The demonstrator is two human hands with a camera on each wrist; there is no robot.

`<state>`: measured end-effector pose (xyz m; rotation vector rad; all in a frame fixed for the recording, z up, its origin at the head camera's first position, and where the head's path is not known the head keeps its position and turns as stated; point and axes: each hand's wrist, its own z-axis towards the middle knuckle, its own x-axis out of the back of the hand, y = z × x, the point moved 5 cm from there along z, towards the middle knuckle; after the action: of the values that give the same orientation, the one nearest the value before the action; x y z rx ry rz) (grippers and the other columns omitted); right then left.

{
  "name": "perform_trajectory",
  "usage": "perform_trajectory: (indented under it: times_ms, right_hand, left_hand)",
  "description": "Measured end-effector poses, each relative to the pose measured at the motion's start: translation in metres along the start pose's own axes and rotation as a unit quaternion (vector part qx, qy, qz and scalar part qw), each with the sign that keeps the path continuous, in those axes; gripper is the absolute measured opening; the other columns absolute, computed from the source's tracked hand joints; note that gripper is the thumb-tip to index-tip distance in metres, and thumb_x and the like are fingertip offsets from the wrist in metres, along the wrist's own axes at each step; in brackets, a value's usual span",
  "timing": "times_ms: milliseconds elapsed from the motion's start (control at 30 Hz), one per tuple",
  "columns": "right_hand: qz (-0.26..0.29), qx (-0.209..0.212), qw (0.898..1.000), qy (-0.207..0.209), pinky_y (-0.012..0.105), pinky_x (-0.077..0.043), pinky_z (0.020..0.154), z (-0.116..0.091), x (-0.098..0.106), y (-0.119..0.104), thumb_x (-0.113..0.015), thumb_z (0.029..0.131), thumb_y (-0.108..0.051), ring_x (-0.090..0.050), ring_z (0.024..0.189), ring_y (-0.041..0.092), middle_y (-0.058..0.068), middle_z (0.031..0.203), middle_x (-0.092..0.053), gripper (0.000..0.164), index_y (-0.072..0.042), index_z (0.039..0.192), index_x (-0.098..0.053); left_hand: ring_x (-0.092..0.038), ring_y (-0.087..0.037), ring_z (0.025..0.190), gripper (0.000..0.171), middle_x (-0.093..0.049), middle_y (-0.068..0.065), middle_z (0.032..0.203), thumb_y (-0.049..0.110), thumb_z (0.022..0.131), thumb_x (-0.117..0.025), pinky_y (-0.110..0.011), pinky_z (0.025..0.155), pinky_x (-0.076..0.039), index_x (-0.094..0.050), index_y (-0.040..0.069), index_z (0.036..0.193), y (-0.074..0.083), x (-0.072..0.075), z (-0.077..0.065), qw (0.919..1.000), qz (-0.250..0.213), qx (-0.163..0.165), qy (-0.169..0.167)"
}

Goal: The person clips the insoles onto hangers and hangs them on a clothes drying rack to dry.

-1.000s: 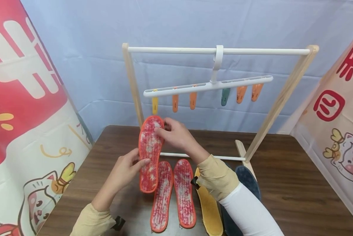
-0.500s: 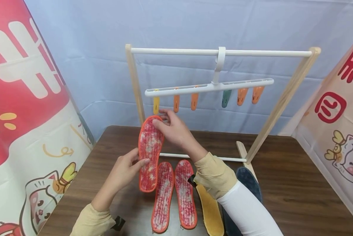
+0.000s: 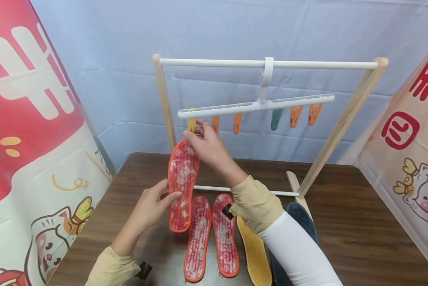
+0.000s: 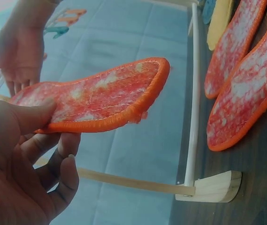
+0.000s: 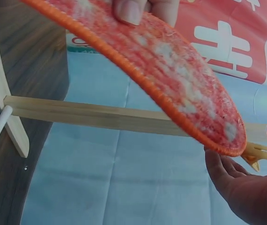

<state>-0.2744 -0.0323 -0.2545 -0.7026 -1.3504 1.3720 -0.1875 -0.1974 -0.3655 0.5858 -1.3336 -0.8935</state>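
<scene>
My left hand [image 3: 151,206] holds a red-and-white insole [image 3: 182,178] with orange edging, thumb on its face and fingers behind. The insole stands nearly upright, toe end raised below a yellow clip [image 3: 191,125] on the white hanger [image 3: 228,108]. Thumb and fingers of my right hand [image 3: 210,145] stand apart around the yellow clip. In the right wrist view, the insole's tip [image 5: 229,136] overlaps the lower end of the yellow clip [image 5: 262,152], and the right fingers [image 5: 217,168] lie beneath it. The left wrist view shows the insole's other end [image 4: 147,79] sticking out past the left thumb.
The hanger hooks over the white bar [image 3: 206,62] of a wooden-sided rack. Orange clips [image 3: 237,123] and a green clip [image 3: 276,119] hang from it. Two matching insoles [image 3: 198,242], a yellow insole [image 3: 254,254] and dark blue insoles [image 3: 301,218] lie on the table [image 3: 360,222].
My right hand has let go of the insole's top and moved up to the yellow clip. The left hand and the insole have stayed nearly in place.
</scene>
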Motion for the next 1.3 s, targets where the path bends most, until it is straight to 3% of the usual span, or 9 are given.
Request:
perform_trajectory:
  times_ms: [133,500,767,1300]
  right_hand:
    - [-0.003,-0.002,1.000,0.015,0.039,-0.048,0.102,0.004,0.000,-0.005,-0.054,0.105,-0.036,-0.059,0.126,0.019,0.008,0.139,-0.059,0.064,-0.007,0.156,-0.027]
    - [0.007,0.003,0.999,0.035,0.036,-0.053,0.087,0.010,-0.001,-0.014,-0.051,0.107,-0.033,-0.065,0.117,0.018,0.007,0.129,-0.065,0.048,-0.006,0.146,-0.042]
    - [0.013,0.006,0.999,0.044,0.039,-0.051,0.095,0.011,-0.002,-0.017,-0.050,0.108,-0.032,-0.066,0.114,0.016,0.005,0.126,-0.066,0.040,-0.009,0.141,-0.049]
    - [0.039,0.011,0.999,0.030,0.035,-0.056,0.087,0.011,-0.004,-0.020,-0.049,0.109,-0.029,-0.067,0.111,0.016,0.006,0.116,-0.066,0.033,-0.004,0.130,-0.054]
  left_hand:
    - [-0.074,-0.012,0.090,0.030,-0.077,-0.001,0.106,0.031,0.097,-0.069,-0.032,0.076,-0.058,-0.064,0.017,0.123,-0.001,-0.001,0.001,1.0000,-0.004,0.005,-0.003]
    - [-0.074,-0.011,0.090,0.029,-0.077,-0.001,0.104,0.031,0.097,-0.069,-0.032,0.076,-0.058,-0.064,0.016,0.122,-0.002,-0.001,0.001,1.0000,-0.005,0.000,-0.001]
    - [-0.073,-0.012,0.090,0.028,-0.077,-0.001,0.104,0.029,0.098,-0.069,-0.033,0.077,-0.058,-0.064,0.016,0.122,-0.001,-0.001,0.002,1.0000,-0.006,-0.002,-0.001]
    - [-0.073,-0.013,0.090,0.026,-0.077,0.000,0.102,0.029,0.098,-0.069,-0.036,0.078,-0.058,-0.064,0.015,0.120,0.002,0.000,0.001,1.0000,-0.002,0.003,0.002]
